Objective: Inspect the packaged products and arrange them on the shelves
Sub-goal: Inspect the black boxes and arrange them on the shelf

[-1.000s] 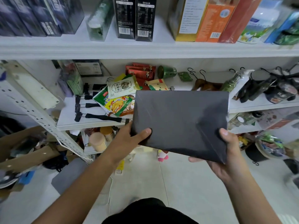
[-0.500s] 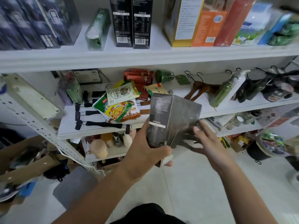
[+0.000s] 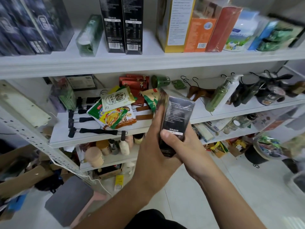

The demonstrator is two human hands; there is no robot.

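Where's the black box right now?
Head view, centre: the glossy black cardboard box is gripped upright by the left hand and right hand, in front of the white middle shelf, just right of the green-and-yellow snack pouch.

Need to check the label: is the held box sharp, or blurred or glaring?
Head view: the black box, gripped by left hand and right hand, is fairly sharp with a soft sheen, its print too small to read; head view edges: top shelf ends smeared by blur.

Pale floor (image 3: 272, 187), cardboard boxes (image 3: 24, 179), grey block (image 3: 69, 200), perhaps a stool
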